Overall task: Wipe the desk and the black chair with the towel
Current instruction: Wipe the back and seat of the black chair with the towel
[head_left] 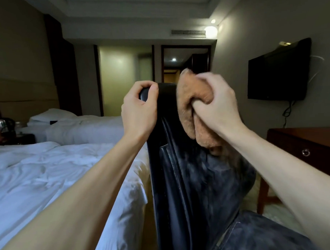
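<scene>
Right grip (215, 106) clenches the fuzzy tan towel (191, 94) against the black leather chair (196, 172); left grip (138, 112) clasps its top edge.

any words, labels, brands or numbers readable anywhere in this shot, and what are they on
No text can be read in this view.
TV: any brand mark on its frame is too small and dark to read.
The towel, chair and desk show no label or print.
</scene>
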